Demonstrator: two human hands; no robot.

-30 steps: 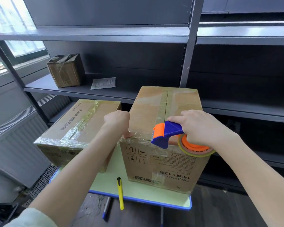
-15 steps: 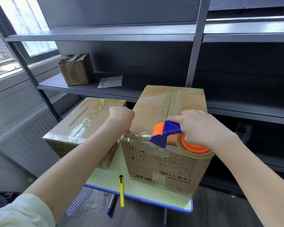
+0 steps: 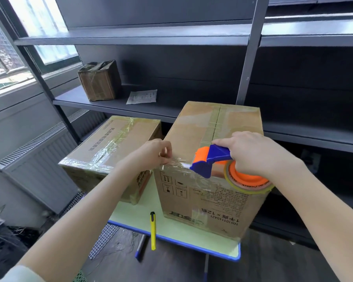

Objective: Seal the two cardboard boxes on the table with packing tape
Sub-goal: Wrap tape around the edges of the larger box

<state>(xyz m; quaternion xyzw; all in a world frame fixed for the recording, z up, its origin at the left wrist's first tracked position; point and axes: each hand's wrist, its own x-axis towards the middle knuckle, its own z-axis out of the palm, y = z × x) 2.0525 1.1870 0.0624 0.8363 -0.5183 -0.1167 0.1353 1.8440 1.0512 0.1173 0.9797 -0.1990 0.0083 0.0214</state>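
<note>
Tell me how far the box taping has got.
Done: the low box looks taped across its top. In hand: on the tall box, the left hand pinches the tape end at the near top edge while the right hand grips the dispenser. Left: lay that strip and cut it.

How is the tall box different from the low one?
The tall box stands higher than the low box. The left hand pinches tape and the right hand holds the tape dispenser at the tall box; nothing touches the low box. The low box has print on top; the tall box's top is plain. Both are brown cardboard.
</note>
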